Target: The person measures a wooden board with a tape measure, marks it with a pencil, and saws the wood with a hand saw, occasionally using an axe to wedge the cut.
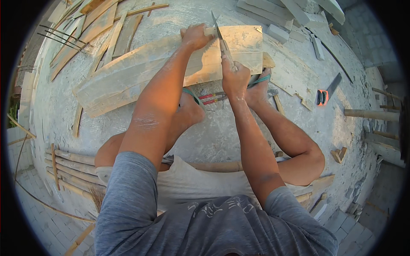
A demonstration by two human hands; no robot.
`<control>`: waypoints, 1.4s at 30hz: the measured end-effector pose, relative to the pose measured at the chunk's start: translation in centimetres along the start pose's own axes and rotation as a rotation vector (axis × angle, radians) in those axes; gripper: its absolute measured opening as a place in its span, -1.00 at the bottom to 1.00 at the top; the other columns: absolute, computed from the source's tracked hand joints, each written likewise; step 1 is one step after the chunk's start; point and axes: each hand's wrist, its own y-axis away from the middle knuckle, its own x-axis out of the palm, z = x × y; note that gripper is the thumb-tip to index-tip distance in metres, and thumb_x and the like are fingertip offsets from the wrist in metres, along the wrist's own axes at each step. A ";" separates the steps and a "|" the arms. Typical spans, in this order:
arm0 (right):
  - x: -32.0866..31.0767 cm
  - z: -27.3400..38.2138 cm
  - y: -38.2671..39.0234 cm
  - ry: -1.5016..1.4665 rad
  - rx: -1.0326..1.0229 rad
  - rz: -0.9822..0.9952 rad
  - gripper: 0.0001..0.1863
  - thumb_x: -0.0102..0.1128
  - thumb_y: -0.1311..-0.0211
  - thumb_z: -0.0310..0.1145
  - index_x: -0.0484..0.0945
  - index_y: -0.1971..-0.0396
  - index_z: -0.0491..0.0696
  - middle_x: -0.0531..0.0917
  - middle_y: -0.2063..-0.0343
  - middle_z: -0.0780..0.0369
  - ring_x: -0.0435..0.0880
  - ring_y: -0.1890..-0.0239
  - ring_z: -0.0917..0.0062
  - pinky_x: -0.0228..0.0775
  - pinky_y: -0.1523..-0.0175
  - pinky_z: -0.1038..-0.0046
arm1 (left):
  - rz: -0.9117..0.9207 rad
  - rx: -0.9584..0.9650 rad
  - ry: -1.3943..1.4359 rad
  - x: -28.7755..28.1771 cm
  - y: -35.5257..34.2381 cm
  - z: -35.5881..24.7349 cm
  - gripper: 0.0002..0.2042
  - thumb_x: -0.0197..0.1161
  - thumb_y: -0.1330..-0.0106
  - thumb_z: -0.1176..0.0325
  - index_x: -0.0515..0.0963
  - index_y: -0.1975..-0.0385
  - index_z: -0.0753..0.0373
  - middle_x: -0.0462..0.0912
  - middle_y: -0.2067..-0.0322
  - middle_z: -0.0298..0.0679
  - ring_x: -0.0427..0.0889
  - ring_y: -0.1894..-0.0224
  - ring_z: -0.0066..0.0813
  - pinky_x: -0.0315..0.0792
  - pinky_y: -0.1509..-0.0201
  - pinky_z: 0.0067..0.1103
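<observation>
Knife (220,39), dark-bladed and tapering to a point, is held over the right half of the wide board (145,64), its tip reaching past the board's far edge. Its handle appears pale and wooden. The right hand (236,79) has its grip clamped on that handle. The left hand (197,37) is at the board's far edge, its grip closed on a short pale stick (209,31), whose exposed end lies next to the blade; whether the two touch cannot be determined. The board is stained and lit warm orange toward its right end. The left forearm (160,91) crosses the board, obscuring part of its surface. The right foot (258,93) is at the board's near right corner, the left foot (190,110) at its near edge. Between the feet, near the board, lies a red-handled tool (208,102), partly hidden. Right of the board lies a hand saw (329,90) with an orange and black handle. Timber pieces (95,25) lie beyond the board's left part, grey blocks (277,33) beyond its right end. Bamboo poles (77,157) lie nearer than the board, leftward.
</observation>
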 end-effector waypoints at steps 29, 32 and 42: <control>-4.6 0.4 7.2 -0.027 0.075 0.105 -0.50 0.29 -0.34 -0.13 0.58 0.59 -0.31 0.56 0.72 0.01 0.48 0.60 0.58 0.36 0.41 0.34 | -0.007 -0.036 -0.003 0.4 0.1 3.2 -0.34 0.28 -0.30 -0.20 0.49 -0.29 0.10 0.58 -0.28 -0.18 0.37 -0.41 -0.10 0.08 -0.39 0.02; -6.6 -0.7 9.4 0.063 0.076 0.144 -0.49 0.28 -0.37 -0.08 0.68 0.41 -0.35 0.68 0.62 0.10 0.53 0.49 0.58 0.40 0.33 0.37 | 0.088 -0.057 -0.043 -0.3 1.1 0.7 -0.36 0.26 -0.33 -0.18 0.49 -0.29 0.11 0.56 -0.30 -0.19 0.36 -0.42 -0.10 0.07 -0.40 0.02; -5.9 -0.7 8.3 0.069 0.063 0.139 -0.53 0.32 -0.37 -0.11 0.68 0.49 -0.29 0.59 0.70 0.25 0.48 0.56 0.69 0.33 0.43 0.47 | 0.047 -0.048 -0.037 -1.2 0.3 3.0 -0.31 0.25 -0.30 -0.25 0.50 -0.29 0.11 0.56 -0.29 -0.20 0.36 -0.42 -0.15 0.10 -0.36 -0.01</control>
